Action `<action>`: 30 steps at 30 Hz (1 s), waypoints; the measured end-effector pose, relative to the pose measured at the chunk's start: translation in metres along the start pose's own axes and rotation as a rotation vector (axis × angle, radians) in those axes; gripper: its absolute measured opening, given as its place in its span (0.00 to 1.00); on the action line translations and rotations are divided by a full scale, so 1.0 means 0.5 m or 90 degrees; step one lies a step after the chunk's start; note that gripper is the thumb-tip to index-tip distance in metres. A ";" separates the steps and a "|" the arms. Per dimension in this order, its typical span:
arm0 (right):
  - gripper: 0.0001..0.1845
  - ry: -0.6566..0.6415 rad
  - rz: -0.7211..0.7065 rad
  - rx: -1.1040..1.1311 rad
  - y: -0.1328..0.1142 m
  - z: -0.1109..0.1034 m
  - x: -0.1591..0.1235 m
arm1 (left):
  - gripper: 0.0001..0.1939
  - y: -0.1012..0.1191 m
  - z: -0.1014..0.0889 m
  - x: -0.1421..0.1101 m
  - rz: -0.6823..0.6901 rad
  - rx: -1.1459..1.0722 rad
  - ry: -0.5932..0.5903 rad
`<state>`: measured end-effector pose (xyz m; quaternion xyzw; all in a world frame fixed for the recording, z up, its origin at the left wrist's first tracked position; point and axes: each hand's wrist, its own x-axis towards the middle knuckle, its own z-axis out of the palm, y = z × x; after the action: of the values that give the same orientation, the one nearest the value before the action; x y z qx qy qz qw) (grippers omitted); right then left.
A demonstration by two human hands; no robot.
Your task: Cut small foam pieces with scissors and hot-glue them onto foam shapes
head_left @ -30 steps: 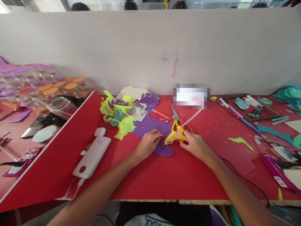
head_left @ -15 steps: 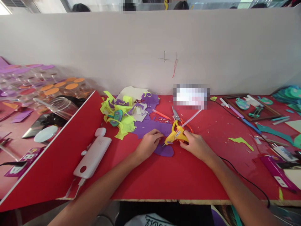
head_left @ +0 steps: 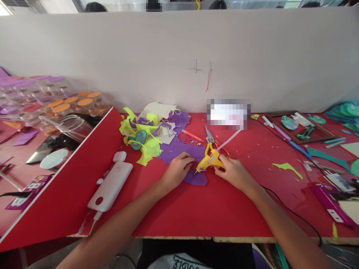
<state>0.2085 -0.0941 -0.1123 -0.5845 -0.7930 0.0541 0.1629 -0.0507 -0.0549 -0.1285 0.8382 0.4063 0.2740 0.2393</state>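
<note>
My right hand (head_left: pixel 234 172) grips a yellow glue gun (head_left: pixel 209 160), its nozzle pointing left and down at a small purple foam piece (head_left: pixel 196 179) on the red table (head_left: pixel 213 209). My left hand (head_left: pixel 177 170) is curled, fingers pressed on the purple foam right beside the nozzle. A white glue stick (head_left: pixel 228 141) juts from the back of the gun. A bigger purple foam sheet (head_left: pixel 181 148) lies just behind my hands.
A heap of yellow-green and purple foam scraps (head_left: pixel 146 136) sits left of centre. Scissors (head_left: pixel 209 136) lie behind the gun. A white power bank (head_left: pixel 110 185) lies at left, by a raised red board (head_left: pixel 67 186). A wooden frame (head_left: pixel 301 127) and teal cut-outs (head_left: pixel 343 114) are at right.
</note>
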 end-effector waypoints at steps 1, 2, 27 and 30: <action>0.06 -0.001 0.002 -0.003 0.000 0.000 0.000 | 0.15 -0.001 0.001 0.000 0.002 0.000 0.002; 0.06 -0.001 0.004 -0.005 0.000 0.000 0.000 | 0.15 -0.001 0.001 0.000 0.003 0.000 0.003; 0.05 0.024 -0.011 -0.001 0.004 0.008 -0.003 | 0.14 0.002 -0.007 0.002 0.023 -0.041 0.020; 0.06 0.030 -0.016 -0.004 0.004 0.008 -0.003 | 0.15 0.001 -0.007 0.002 0.030 -0.026 0.006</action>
<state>0.2096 -0.0945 -0.1168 -0.5764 -0.7962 0.0361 0.1804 -0.0522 -0.0538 -0.1253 0.8411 0.3819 0.2917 0.2482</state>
